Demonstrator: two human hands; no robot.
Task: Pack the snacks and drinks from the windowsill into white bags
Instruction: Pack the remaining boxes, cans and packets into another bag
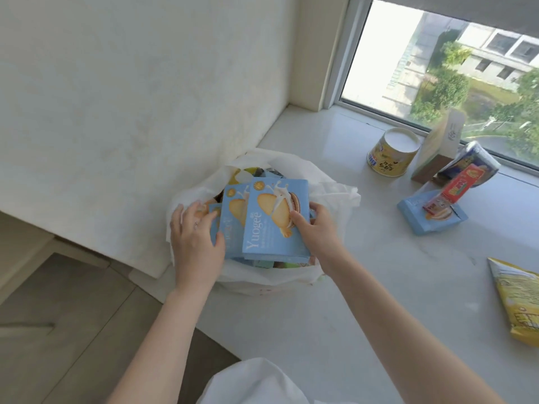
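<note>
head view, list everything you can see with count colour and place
white bag: one, white, open on the windowsill's left end
blue biscuit boxes: at least three, light blue, on top of the bag's contents
blue box: one, light blue, flat on the sill, right
red packet: one, red, leaning over that box
yellow tub: one, yellow, by the window
carton: one, pale green and brown, right of the tub
yellow packet: one, right edge
left hand: on the boxes' left side
right hand: grips the top box
</note>
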